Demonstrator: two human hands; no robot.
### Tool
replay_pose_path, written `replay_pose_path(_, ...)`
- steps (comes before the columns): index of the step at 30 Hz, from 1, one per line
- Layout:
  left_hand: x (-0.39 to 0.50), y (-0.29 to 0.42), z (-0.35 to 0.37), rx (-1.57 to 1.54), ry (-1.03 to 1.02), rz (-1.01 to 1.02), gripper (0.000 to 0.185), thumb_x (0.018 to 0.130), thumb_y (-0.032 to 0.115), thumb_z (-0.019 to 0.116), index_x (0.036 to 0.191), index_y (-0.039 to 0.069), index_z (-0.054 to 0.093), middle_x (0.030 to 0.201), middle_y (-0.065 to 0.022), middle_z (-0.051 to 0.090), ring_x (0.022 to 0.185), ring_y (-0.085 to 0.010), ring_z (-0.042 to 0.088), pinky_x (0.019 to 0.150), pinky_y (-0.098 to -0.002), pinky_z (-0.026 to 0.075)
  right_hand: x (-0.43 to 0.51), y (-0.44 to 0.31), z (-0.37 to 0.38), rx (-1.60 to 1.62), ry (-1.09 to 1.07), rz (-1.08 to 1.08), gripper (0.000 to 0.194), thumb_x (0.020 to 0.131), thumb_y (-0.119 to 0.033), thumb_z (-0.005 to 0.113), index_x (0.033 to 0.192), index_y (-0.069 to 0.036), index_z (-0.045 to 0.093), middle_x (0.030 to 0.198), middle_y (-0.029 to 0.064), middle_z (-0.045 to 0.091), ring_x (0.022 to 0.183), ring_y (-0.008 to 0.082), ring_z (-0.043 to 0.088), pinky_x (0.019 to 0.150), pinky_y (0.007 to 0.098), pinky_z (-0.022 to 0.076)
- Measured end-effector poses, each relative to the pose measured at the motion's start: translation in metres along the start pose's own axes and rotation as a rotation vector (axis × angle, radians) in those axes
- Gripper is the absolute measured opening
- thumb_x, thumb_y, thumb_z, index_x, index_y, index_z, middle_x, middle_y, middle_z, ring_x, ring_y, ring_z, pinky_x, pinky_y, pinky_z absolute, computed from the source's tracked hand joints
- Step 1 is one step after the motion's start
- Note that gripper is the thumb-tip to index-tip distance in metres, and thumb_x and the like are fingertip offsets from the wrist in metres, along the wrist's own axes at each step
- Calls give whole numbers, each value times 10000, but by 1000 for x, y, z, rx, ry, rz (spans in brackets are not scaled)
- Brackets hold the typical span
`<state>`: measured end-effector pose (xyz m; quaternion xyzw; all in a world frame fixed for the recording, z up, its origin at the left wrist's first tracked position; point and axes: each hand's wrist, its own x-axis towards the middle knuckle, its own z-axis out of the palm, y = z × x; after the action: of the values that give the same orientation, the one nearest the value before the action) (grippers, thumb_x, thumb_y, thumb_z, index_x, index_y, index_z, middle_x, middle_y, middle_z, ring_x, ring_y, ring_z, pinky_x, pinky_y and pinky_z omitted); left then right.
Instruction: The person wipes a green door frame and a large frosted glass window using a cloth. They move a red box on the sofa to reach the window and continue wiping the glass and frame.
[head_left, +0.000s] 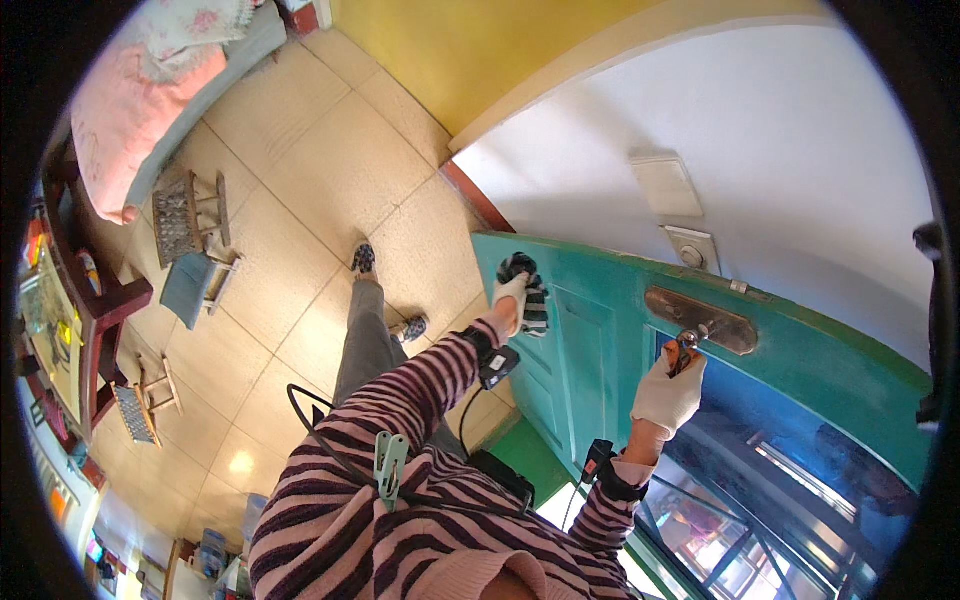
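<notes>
My left hand, in a white glove, grips a black-and-grey striped cloth at the panelled face of a green door. Whether the cloth touches the panel cannot be told. To the right, my right hand, also gloved in white with bare fingertips, is closed around the metal door knob. That knob stands out from a dark bronze lock plate near the door's edge. Below the lock, a dark blue glass pane is set in the door.
A white wall behind the door carries a blank plate and a dial switch. Small folding stools and another stool stand on the tiled floor. A dark red wooden table and a bed with pink bedding are at the left.
</notes>
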<state>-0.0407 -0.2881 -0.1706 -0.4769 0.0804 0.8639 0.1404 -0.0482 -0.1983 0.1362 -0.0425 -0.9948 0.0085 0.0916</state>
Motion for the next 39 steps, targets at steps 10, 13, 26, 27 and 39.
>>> replay_pose_path(10, -77, 144, -106, -158, -540, 175, 589, 1012, 546, 596, 1380, 86, 582, 1302, -147, 678, 1141, -317, 679, 997, -524, 560, 4, 4, -2, -36, -66, 2, 398, 949, -245, 709, 1291, -90, 579, 1102, 162, 735, 996, 389, 722, 835, 471, 572)
replay_pose_path(13, -116, 188, -107, -229, -605, 313, 673, 995, 601, 584, 1458, 116, 532, 1373, -134, 639, 1222, -319, 641, 1035, -546, 537, 3, 5, -5, -22, -94, -1, 408, 946, -258, 713, 1294, -93, 578, 1132, 164, 725, 1018, 393, 714, 837, 485, 568)
replay_pose_path(26, -280, 284, -139, -5, -491, 720, 602, 1044, 464, 578, 1492, 70, 496, 1423, -129, 608, 1263, -266, 622, 1081, -460, 522, 10, 7, -12, -75, -148, -54, 365, 989, -288, 662, 1265, -61, 587, 1228, 172, 686, 1077, 408, 684, 858, 500, 553)
replay_pose_path(27, -292, 282, -144, -10, -449, 727, 574, 1043, 415, 595, 1478, 51, 507, 1407, -137, 620, 1244, -267, 637, 1069, -461, 532, 11, 8, -9, -86, -153, -60, 381, 983, -300, 671, 1270, -66, 584, 1240, 163, 680, 1082, 401, 686, 858, 496, 562)
replay_pose_path(39, -367, 152, -208, -56, -457, 1036, 443, 1013, 165, 605, 1428, 20, 541, 1322, -142, 669, 1164, -259, 686, 1010, -410, 573, 23, 23, -8, -21, -126, -329, 394, 1003, -335, 642, 1277, -63, 565, 1195, 201, 694, 1031, 403, 701, 821, 497, 576)
